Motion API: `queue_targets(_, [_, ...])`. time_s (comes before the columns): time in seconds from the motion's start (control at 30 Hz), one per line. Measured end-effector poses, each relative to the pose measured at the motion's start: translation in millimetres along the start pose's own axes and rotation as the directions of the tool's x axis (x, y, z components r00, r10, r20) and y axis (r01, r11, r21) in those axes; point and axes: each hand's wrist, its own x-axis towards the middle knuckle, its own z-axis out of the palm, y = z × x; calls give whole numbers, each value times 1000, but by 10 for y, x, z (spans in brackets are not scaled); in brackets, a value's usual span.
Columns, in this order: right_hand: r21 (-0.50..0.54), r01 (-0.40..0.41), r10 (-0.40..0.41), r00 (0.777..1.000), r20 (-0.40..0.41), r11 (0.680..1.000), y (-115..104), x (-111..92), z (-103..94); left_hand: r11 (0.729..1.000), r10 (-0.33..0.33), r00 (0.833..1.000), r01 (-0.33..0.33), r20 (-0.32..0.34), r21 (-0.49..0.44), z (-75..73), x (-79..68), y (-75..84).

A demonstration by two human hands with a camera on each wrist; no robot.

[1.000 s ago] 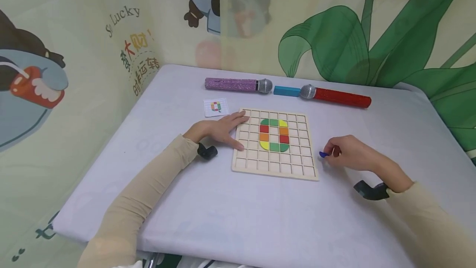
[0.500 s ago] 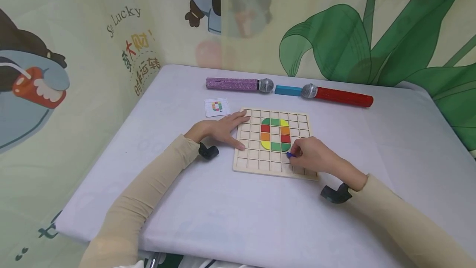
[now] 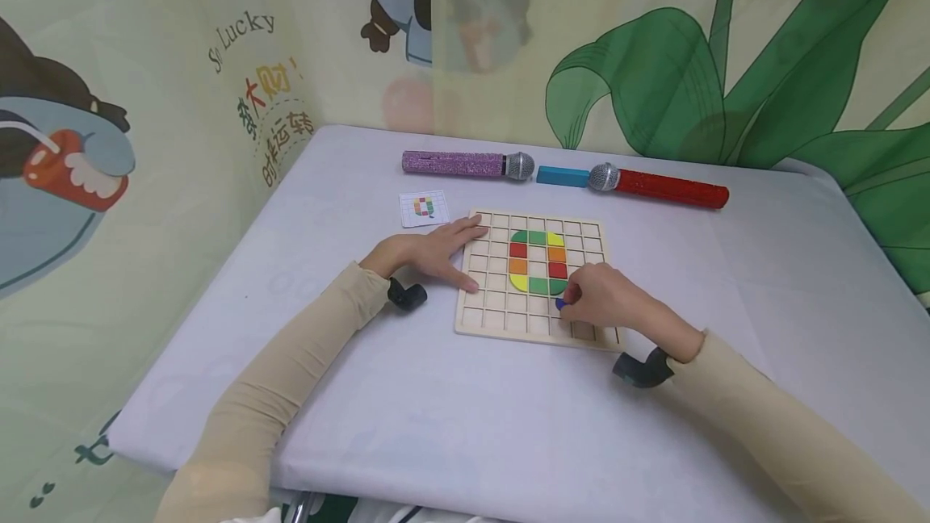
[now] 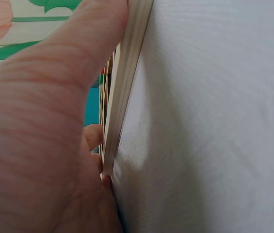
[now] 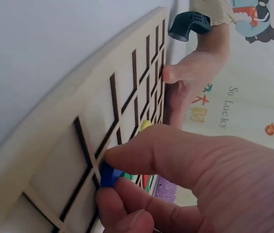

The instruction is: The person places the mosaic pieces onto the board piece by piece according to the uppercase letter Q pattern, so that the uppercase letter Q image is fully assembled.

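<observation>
A square wooden grid board [image 3: 501, 321] lies on the table, with red, orange, yellow and green tiles [image 3: 537, 238] forming a ring in its cells. My left hand [image 3: 436, 255] rests on the board's left edge with its fingers spread and its thumb extended. Between thumb and fingers my right hand [image 3: 603, 295] pinches a small blue tile [image 5: 108, 174], held at a cell just below the ring's lower right corner. The right fingers cover part of the tile and the cells around it. In the left wrist view the board's side edge [image 4: 120, 107] shows beside the thumb.
A small card [image 3: 424, 209] with a coloured Q pattern lies behind the left hand. At the table's back are a purple microphone [image 3: 454, 164], a blue block [image 3: 563, 177] and a red microphone [image 3: 672, 188]. A printed curtain [image 3: 479, 95] stands behind.
My right hand has carried the blue tile leftward from beside the board to over its lower right part, then shifted slightly further left. The left hand keeps its place.
</observation>
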Motion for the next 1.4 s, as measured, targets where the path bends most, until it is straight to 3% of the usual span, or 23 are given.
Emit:
queue_targets(0.3, [18,-29,28,998,60,999,9,47,-40,1000,-18,1000,18,4,5,-4,3,-1])
queue_targets(0.77, [25,-63,61,994,86,998,-29,47,-48,1000,-19,1000,19,0,8,-6,5,3])
queue_targets(1.4, [57,167,-166,986,-25,984,89,13,27,999,-36,999,36,28,14,-19,-7,59])
